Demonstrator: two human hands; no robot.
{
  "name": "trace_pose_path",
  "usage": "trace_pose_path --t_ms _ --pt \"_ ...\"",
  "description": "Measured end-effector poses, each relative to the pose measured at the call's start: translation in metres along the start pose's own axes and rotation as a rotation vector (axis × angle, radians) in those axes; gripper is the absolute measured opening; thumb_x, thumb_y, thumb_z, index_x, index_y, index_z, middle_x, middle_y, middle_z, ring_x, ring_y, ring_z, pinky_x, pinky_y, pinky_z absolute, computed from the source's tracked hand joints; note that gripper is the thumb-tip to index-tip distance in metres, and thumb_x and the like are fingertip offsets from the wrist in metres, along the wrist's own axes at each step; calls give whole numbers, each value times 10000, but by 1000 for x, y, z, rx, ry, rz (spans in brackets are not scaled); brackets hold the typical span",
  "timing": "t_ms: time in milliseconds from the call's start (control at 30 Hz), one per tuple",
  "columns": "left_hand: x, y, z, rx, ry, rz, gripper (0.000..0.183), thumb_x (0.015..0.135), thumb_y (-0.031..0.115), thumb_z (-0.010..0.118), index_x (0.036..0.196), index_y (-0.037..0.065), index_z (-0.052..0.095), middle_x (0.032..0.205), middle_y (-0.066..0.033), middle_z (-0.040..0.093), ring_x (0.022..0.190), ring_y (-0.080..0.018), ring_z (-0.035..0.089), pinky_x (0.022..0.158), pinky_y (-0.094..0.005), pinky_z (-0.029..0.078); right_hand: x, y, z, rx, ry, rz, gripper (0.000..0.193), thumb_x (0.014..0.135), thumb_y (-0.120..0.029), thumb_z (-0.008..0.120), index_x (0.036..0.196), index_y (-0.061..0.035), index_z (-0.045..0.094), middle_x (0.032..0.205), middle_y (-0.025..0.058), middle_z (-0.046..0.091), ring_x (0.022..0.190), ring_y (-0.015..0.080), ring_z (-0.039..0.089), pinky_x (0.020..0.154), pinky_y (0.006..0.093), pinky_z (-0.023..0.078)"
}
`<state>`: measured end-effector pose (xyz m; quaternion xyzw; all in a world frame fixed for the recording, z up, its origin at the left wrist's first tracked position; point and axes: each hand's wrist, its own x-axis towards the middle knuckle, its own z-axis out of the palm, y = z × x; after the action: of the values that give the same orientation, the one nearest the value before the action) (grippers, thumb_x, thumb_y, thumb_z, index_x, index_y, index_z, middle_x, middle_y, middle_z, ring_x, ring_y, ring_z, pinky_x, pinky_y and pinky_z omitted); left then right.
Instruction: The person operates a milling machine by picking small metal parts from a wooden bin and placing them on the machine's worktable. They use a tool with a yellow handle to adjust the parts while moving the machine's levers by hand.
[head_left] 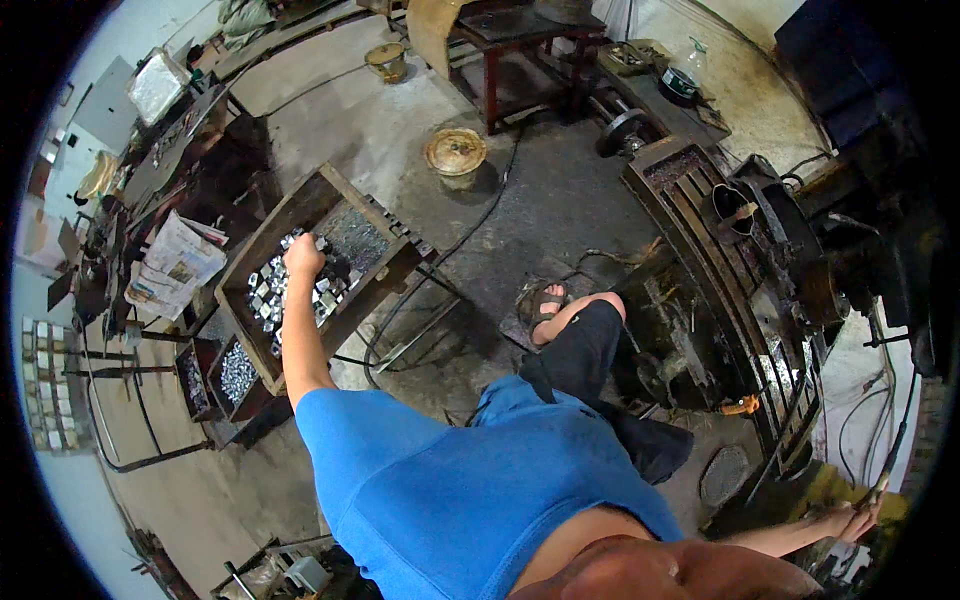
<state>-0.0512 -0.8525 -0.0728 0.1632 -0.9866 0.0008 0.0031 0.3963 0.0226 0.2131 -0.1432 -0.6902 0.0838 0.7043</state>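
My left hand (303, 257) reaches down into a wooden tray (335, 330) at the left. Its fingers are closed among small shiny metal blocks (268, 290), and what they hold is hidden under the hand. Far out at the lower right, my right hand (853, 521) is wrapped round the lower end of a long dark lever (901, 430). Finer grey metal bits (352, 238) lie in the far part of the tray.
Below the tray, open boxes hold small metal pieces (238, 375). A slatted metal bench (715, 245) with a dark can (733, 208) runs along the right. Ahead stand a lidded bucket (455, 155) and a dark table (530, 28). A black hose (490, 205) crosses the floor.
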Motion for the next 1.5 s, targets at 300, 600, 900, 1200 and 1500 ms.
trace_pose_path --t_ms 300,600,900,1200,1500 --pt "56 -12 66 542 -94 336 187 798 175 531 965 125 598 986 -60 612 954 -205 580 778 -360 445 26 -15 3 50 -39 175 257 871 -102 453 1049 33 580 1047 131 585 907 233 570 814 357 483" --pt "66 7 15 -1318 63 -49 265 723 26 677 949 -10 543 746 -46 566 524 -96 497 396 -235 393 104 -20 3 71 -140 -37 252 889 -133 476 962 76 596 1006 145 599 969 235 558 896 319 403" --pt "116 83 -30 -1084 296 398 452 712 -34 664 1130 -37 492 930 -114 570 700 -161 558 615 -292 466 112 -59 -5 10 -34 6 367 856 -71 478 1191 78 460 1190 136 507 1085 218 491 932 332 380" --pt "18 216 -117 -1839 -133 143 380 805 119 626 1125 -2 459 912 -114 603 717 -207 589 679 -354 519 -290 48 29 45 -799 1175 350 695 -206 586 951 33 595 789 69 628 720 171 587 647 273 446" --pt "17 230 -86 -1980 -502 236 208 799 71 606 978 26 508 859 -83 604 730 -205 581 811 -440 484 -340 39 90 428 -631 1292 200 611 -99 597 791 -16 570 630 49 555 570 105 518 503 262 408"
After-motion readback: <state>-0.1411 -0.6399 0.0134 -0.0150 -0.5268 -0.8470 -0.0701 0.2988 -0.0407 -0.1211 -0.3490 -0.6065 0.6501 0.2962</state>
